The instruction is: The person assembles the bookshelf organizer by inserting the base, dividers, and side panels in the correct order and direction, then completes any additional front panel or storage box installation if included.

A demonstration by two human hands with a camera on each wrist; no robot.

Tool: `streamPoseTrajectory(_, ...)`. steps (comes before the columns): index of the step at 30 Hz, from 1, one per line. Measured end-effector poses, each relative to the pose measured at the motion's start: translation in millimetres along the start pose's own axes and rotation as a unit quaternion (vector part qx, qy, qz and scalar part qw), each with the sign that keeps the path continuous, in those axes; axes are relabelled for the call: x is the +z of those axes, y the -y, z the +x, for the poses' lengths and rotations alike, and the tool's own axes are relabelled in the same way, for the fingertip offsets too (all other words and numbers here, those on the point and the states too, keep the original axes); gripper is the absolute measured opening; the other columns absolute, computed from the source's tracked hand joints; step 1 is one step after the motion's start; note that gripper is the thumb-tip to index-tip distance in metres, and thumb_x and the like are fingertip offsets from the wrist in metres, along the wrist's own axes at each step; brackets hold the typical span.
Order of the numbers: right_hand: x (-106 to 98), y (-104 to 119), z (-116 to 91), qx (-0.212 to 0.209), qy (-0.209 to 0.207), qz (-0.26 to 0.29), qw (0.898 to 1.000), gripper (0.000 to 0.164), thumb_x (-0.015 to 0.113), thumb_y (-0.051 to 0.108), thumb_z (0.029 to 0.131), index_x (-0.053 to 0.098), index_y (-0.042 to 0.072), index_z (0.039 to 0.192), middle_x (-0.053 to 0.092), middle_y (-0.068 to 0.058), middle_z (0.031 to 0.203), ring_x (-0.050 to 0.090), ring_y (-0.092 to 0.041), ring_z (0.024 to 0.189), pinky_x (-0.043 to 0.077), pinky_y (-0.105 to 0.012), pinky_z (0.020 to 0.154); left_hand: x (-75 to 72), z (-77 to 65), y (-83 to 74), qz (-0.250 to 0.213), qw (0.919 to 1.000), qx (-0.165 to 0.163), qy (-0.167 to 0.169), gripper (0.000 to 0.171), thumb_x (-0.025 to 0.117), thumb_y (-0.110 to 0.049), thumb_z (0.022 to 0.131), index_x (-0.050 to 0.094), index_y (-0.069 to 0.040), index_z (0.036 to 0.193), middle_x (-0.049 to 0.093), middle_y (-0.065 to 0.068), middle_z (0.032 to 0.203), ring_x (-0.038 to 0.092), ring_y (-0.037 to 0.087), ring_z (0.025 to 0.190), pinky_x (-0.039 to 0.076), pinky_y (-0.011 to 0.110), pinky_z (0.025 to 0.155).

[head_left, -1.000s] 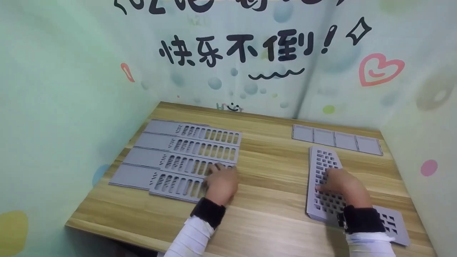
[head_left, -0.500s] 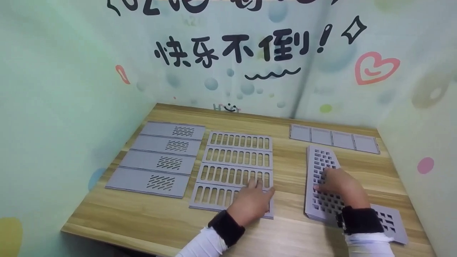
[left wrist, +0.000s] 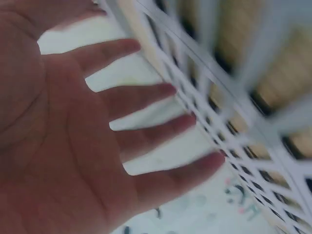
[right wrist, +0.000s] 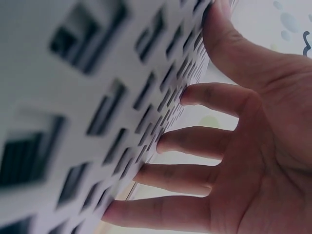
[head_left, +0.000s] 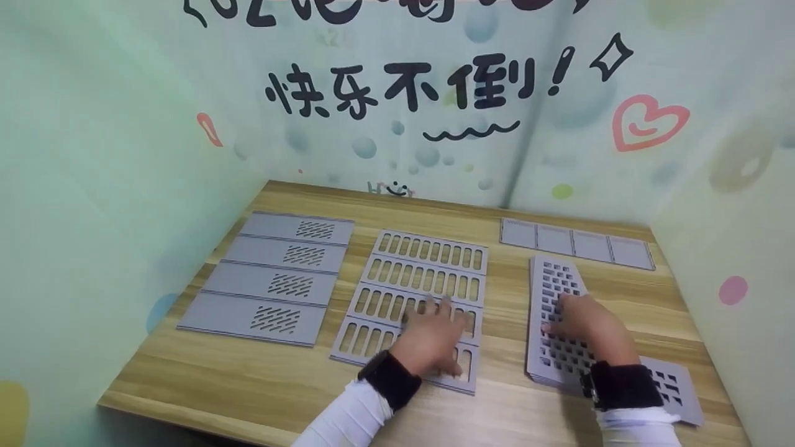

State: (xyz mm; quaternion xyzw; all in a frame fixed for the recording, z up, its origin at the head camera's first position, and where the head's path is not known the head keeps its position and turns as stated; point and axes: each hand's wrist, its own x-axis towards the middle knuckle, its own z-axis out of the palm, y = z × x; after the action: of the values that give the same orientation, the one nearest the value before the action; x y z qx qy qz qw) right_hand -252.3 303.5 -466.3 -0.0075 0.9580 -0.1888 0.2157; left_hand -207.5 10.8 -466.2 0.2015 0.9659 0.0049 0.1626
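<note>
With fingers spread, my left hand (head_left: 431, 338) touches a grey panel (head_left: 428, 267) cut with rows of long slots. The panel lies flat and a little skewed in the middle of the table. In the left wrist view the fingertips (left wrist: 214, 161) meet the slotted face, and the palm is off it. My right hand (head_left: 593, 326) rests its fingertips on a stack of grey panels (head_left: 535, 347) pierced with small rectangular holes. The right wrist view shows fairly straight fingers (right wrist: 190, 141) against the pierced panel (right wrist: 97, 161). Neither hand is curled round anything.
On the left lies a grey panel (head_left: 254, 282) in several sections with diagonal slits. A sectioned grey strip (head_left: 553, 239) lies at the back right. Another pierced grey piece (head_left: 686, 403) sticks out beside the right wrist. Patterned curtains (head_left: 348, 149) surround the wooden table (head_left: 205, 385).
My left hand has slid the slotted panel right, off the slit panel, then turned it slightly while shifting back left. The right hand stays on the stack.
</note>
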Motion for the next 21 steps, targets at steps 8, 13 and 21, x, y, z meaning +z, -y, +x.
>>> streamPoseTrajectory(8,0,4,3,0.021,0.007,-0.053,0.998,0.085,0.074,0.046,0.097,0.042,-0.007,0.157,0.043,-0.052,0.143,0.062,-0.055,0.117,0.056,-0.063,0.101,-1.3,13.9,5.0,-0.059,0.9953,-0.050,0.057,0.119,0.091,-0.058,0.072,0.026,-0.035,0.170,0.007,0.019,0.180,0.007,0.056,0.163,0.023,0.086,0.119)
streamPoseTrajectory(13,-3,-6,6,0.032,-0.003,-0.056,0.998,0.118,0.075,0.062,0.091,0.019,-0.012,0.163,0.028,-0.058,0.150,0.053,-0.067,0.126,0.051,-0.071,0.104,-7.2,17.7,-2.3,-0.058,0.9936,-0.065,0.071,0.121,0.091,-0.054,0.072,0.023,-0.037,0.170,0.004,0.020,0.180,0.004,0.056,0.163,0.021,0.087,0.118)
streamPoseTrajectory(21,-25,-30,16,0.025,-0.027,-0.019,0.999,0.150,0.088,0.058,0.078,-0.009,-0.026,0.155,0.036,-0.057,0.143,0.057,-0.063,0.122,0.051,-0.068,0.108,-11.2,24.4,-13.5,-0.070,0.9913,-0.079,0.078,0.134,0.096,-0.045,0.065,0.014,-0.042,0.171,0.003,0.025,0.179,0.004,0.060,0.161,0.028,0.088,0.115)
